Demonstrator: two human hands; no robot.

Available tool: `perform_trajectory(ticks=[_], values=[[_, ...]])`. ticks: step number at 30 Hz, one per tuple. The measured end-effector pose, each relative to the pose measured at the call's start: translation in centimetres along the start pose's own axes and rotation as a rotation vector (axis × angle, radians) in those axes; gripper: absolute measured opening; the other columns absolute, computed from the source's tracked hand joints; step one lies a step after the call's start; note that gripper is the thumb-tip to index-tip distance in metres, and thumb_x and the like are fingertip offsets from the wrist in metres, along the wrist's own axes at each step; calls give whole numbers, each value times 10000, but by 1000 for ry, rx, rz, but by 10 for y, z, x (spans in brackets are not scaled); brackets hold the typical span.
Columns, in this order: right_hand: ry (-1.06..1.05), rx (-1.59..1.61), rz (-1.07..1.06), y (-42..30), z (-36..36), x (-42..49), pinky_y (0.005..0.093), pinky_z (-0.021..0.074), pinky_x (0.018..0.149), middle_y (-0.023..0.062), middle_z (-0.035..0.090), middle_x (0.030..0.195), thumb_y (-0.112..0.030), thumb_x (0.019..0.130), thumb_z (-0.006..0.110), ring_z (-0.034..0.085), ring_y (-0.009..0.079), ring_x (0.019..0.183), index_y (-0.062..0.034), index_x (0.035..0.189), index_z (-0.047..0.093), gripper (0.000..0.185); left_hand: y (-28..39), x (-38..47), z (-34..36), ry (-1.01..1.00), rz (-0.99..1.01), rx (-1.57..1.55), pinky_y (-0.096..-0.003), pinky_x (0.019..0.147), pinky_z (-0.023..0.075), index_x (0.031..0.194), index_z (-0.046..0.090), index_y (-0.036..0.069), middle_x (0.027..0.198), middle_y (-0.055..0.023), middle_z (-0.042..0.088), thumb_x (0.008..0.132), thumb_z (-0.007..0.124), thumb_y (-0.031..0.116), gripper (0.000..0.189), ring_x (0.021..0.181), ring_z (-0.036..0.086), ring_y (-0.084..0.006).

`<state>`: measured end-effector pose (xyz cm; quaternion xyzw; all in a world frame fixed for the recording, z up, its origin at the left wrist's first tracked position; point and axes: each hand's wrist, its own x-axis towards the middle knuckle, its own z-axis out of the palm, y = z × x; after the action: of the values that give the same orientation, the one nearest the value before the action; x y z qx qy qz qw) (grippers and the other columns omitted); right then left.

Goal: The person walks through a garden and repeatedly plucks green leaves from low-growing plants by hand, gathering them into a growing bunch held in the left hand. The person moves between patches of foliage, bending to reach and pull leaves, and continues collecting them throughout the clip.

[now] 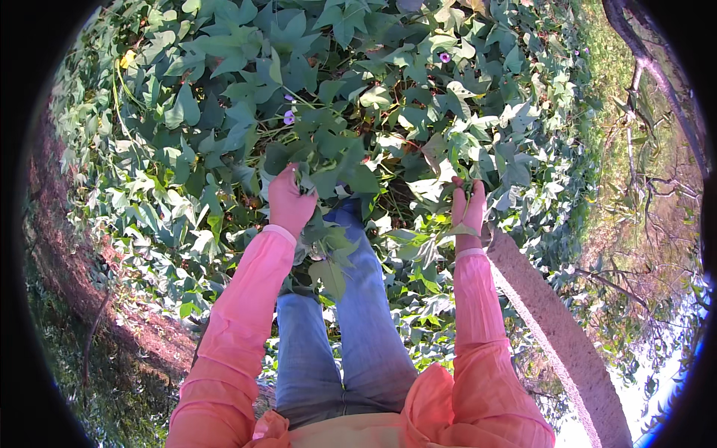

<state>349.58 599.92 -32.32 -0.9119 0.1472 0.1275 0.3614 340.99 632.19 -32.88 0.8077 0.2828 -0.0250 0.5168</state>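
Dense leafy vines (241, 106) with lobed green leaves and a few purple flowers (289, 117) spread before me. My left hand (291, 199) is closed on leafy vine stems; a bunch of leaves (330, 274) hangs below it, in front of my jeans. To the right, my right hand (469, 207) pinches a thin green stem between thumb and fingers, with leaves hanging beside the wrist. Both hands are at about the same height and well apart. Leaves partly hide the fingertips of my left hand.
A curved tree trunk or thick branch (560, 330) rises close by my right arm. Bare branches (661, 84) cross the far right. Brown soil (151, 341) lies along the left edge of the vines. My legs in blue jeans (364, 313) stand among the leaves.
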Motion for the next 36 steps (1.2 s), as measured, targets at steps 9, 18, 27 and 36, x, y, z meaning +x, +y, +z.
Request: perform_trajectory(ticks=[9,18,27,36], values=[[-125,-237,4,83,23,282,369,501,698,160,667,843,-290,760,667,641,319,767,-98,972,676,286,2,-16,8,-384,-574,-528,-270,741,491,982,660,25,915,-53,678,715,704,-10,273,783,626,-118],[-568,-787,212,198,95,156,431,493,805,190,662,984,-438,727,672,624,371,949,-94,1001,675,440,-14,-61,-22,-436,-1214,-743,-323,857,507,1130,601,8,1055,-83,640,829,671,136,334,935,623,-169],[-179,-450,-47,126,85,59,453,497,698,220,626,910,-158,786,595,615,394,820,-53,1034,572,271,13,-107,-71,-135,-1100,-801,-356,695,561,1049,611,-33,875,-118,664,735,657,17,321,763,664,-225],[-633,-556,29,117,59,-40,451,494,761,212,645,938,-387,796,619,611,392,913,-68,975,622,366,53,-116,-95,-156,-835,-750,-362,686,561,980,581,-51,866,-158,654,689,602,-96,296,754,665,-261]])
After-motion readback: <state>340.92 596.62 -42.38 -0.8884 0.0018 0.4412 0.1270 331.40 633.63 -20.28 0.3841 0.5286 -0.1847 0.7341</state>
